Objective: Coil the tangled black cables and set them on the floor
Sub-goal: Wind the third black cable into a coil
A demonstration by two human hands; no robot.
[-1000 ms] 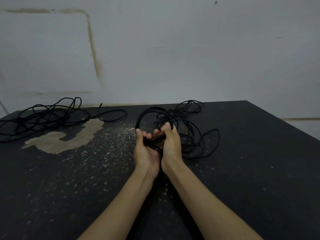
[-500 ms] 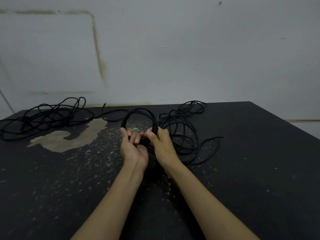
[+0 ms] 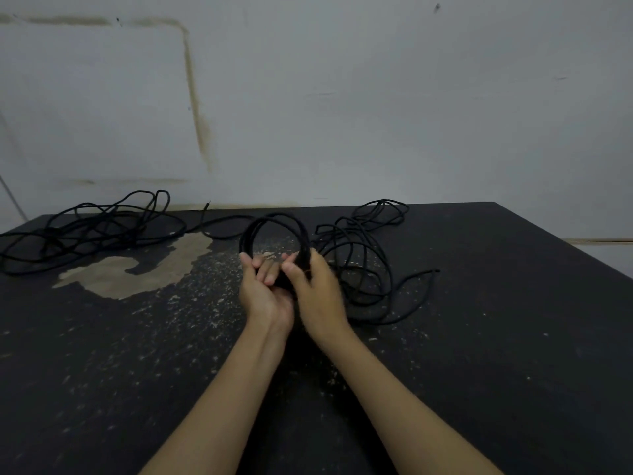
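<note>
A round coil of black cable (image 3: 274, 222) stands upright above my hands at the middle of the dark floor. My left hand (image 3: 263, 291) holds the bottom of the coil, fingers curled up around the strands. My right hand (image 3: 317, 289) grips the coil's right side, thumb toward the left hand. The loose remainder of this black cable (image 3: 363, 258) lies in tangled loops just right of my hands, its free end (image 3: 435, 270) pointing right. A second tangled black cable (image 3: 92, 228) lies at the far left by the wall.
The dark floor surface (image 3: 479, 354) has a worn tan patch (image 3: 137, 269) and pale speckles left of my hands. A grey stained wall (image 3: 342, 114) rises right behind the cables. The dark surface's edge (image 3: 565, 245) runs diagonally at the right.
Both hands and the coil have shifted left over the second. The coil stays held, and the loose loops at the right have been drawn slightly with it.
</note>
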